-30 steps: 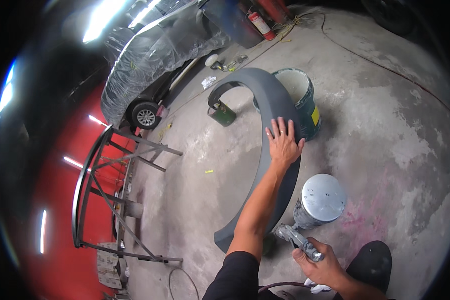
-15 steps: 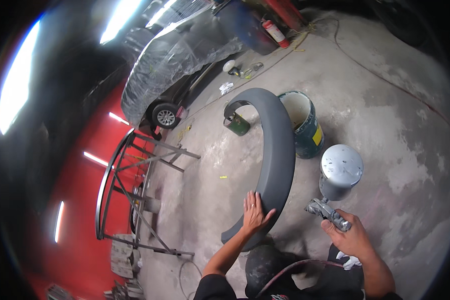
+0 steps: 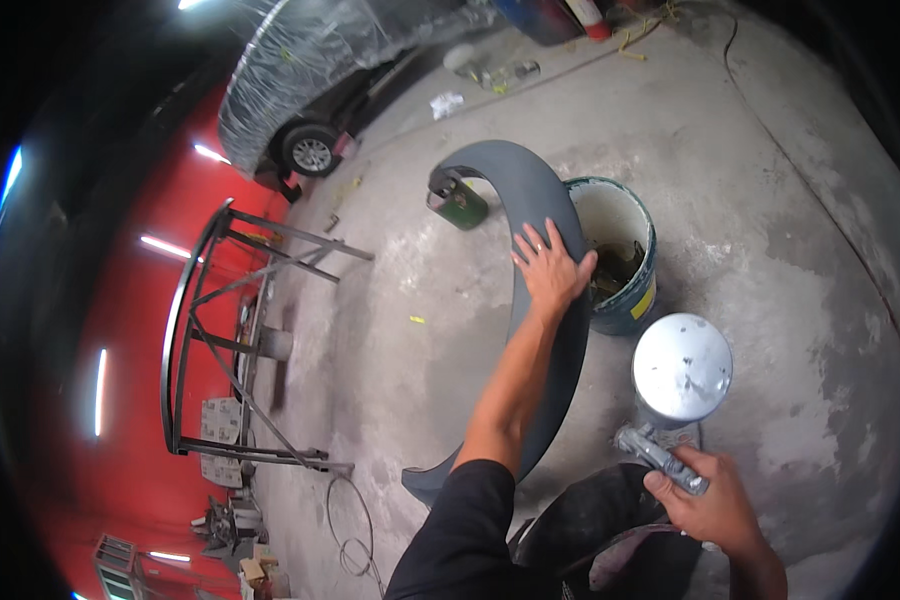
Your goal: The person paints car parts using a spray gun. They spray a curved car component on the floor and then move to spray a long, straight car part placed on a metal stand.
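A dark grey curved panel, like a wheel-arch flare (image 3: 555, 385), stands in front of me, its far end curling left. My left hand (image 3: 550, 268) lies flat on its upper part, fingers spread. In my right hand (image 3: 708, 502), the fingers wrap round the handle of a spray gun (image 3: 660, 458). The gun carries a silver paint cup (image 3: 682, 368), spotted with dark marks. Just right of the panel is a dark green bucket (image 3: 650, 270) with a pale inside and something dark in it. A small green can (image 3: 460, 205) sits under the panel's curled end.
To the left, a dark metal stand (image 3: 232, 345) carries a long curved strip. A car wrapped in plastic sheeting (image 3: 295, 75) is parked at the far left. Hoses lie on the concrete floor (image 3: 370, 300), one along the far right. White crumpled paper (image 3: 447, 104) lies beyond the panel.
My left hand has slid from the panel's lower part up toward its upper part. The right hand still grips the spray gun, slightly lower in view. The view has tilted downward.
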The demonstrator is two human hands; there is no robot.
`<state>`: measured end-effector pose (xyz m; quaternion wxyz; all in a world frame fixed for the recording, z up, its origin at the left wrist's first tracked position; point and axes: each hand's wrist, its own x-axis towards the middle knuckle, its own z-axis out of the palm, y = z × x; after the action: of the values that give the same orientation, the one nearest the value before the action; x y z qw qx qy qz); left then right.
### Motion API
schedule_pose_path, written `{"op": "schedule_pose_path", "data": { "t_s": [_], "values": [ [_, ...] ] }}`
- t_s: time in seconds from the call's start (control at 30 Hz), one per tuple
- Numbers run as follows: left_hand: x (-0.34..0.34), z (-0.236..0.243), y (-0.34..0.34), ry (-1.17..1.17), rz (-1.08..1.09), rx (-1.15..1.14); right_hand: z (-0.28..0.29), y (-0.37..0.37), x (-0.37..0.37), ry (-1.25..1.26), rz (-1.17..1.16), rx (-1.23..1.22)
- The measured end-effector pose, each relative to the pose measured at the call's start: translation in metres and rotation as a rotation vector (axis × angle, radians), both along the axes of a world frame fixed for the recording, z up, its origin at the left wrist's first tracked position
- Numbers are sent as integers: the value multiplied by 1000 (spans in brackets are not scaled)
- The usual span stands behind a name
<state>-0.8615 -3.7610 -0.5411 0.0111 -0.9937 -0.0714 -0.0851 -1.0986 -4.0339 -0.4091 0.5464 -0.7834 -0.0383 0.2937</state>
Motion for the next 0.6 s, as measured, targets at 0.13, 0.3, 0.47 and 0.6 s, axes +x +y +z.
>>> {"op": "schedule_pose_path", "data": {
  "t_s": [0.13, 0.3, 0.47, 0.6],
  "values": [
    [104, 6, 10, 62, 112, -20, 12, -22, 64, 39, 36, 85],
    [144, -5, 78, -45, 443, -415, 50, -15, 145, -63, 142, 59],
    [2, 3, 25, -23, 198, -284, 68, -6, 231, -103, 153, -109],
    [-157, 11, 15, 221, 501, -219, 73, 0, 262, -407, 306, -233]
  ]
}}
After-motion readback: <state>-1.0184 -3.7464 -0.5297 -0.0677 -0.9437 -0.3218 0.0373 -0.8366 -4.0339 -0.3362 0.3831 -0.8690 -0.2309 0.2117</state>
